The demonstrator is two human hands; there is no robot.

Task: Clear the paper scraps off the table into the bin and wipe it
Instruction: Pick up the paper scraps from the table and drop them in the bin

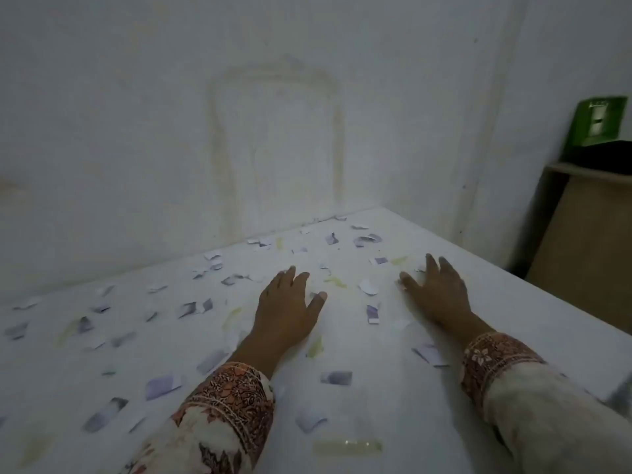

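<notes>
Several torn paper scraps [336, 378], white, grey and pale yellow, lie scattered over the white table [393, 415]. My left hand [285, 299] lies flat on the tabletop near the middle, fingers spread and straight. Further right, my right hand [436, 289] also rests flat with fingers spread toward the far edge. Scraps lie between the two hands, among them a white curled piece [368, 286]. Neither hand holds anything. No bin or cloth is in view.
The table stands against a stained white wall [273, 131] at its far edge. Its right edge drops off beside a brown wooden cabinet [588, 241] bearing a green object [596, 121]. A strip of clear tape [347, 446] sits near the front.
</notes>
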